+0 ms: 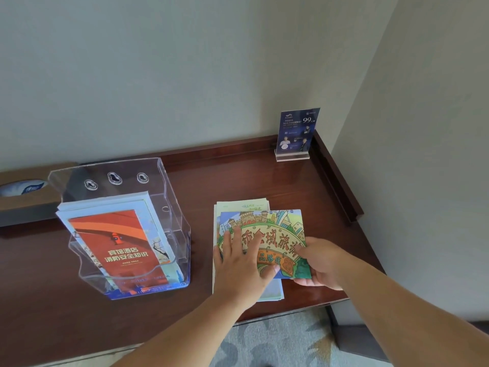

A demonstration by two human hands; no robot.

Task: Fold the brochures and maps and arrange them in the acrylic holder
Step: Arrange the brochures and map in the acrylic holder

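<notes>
A clear acrylic holder (169, 207) stands on the left of the dark wooden desk (238, 176). An orange brochure (119, 245) sits in its front pocket, with pale blue brochures (105, 201) behind it. To the right lies a colourful cartoon map (275, 229) on top of a stack of pale papers (243, 206). My left hand (242, 263) presses flat on the map's left half, fingers straight. My right hand (321, 263) pinches the map's lower right corner, thumb on top and fingers underneath.
A blue sign in a small acrylic stand (296, 135) is at the desk's back right corner, by a raised wooden rim (336, 181). A tissue box (23, 192) sits far left against the wall. Patterned carpet (277, 340) shows below the desk's front edge.
</notes>
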